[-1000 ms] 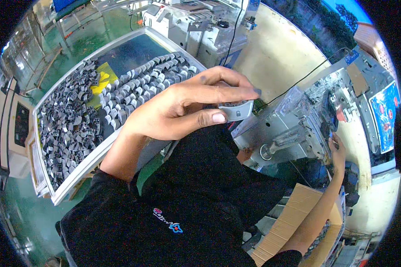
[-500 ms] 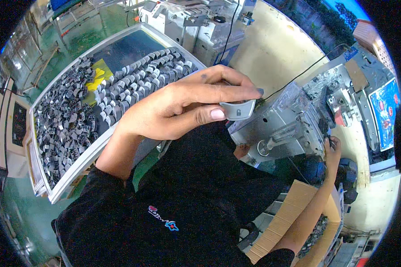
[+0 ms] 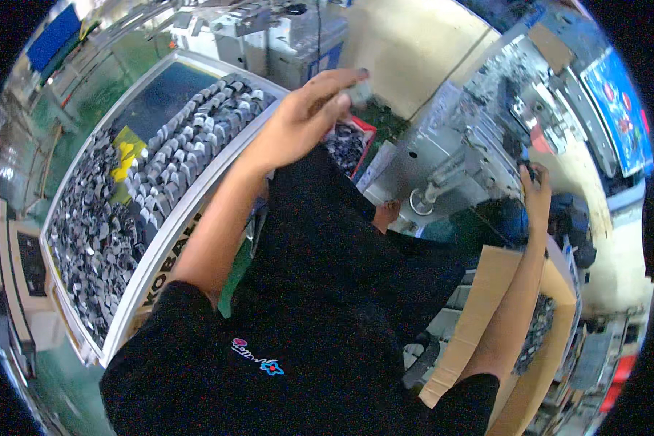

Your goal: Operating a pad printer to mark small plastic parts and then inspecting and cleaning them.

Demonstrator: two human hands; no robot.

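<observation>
My left hand [image 3: 304,120] is raised in front of my body, to the right of the parts table. Between its thumb and fingers it pinches a small curved light-grey plastic piece [image 3: 360,92], blurred now. Out to the right, my right hand [image 3: 537,187] is at the front edge of a metal machine [image 3: 541,120]. Its fingers are closed around something small and dark that I cannot make out. On the table [image 3: 185,251] at left, similar grey curved pieces [image 3: 196,131] stand in rows, and a heap of loose dark and grey pieces [image 3: 94,240] lies beside them.
A yellow sheet [image 3: 127,156] lies between rows and heap. Below my left hand stands a red bin [image 3: 367,138] of dark pieces. An open cardboard box [image 3: 469,312] holding small parts is under my right forearm. Another machine [image 3: 291,43] stands behind the table.
The view has shifted. My left hand has moved left and up in the picture with the grey piece, bringing the red bin into sight. My right hand stays at the machine.
</observation>
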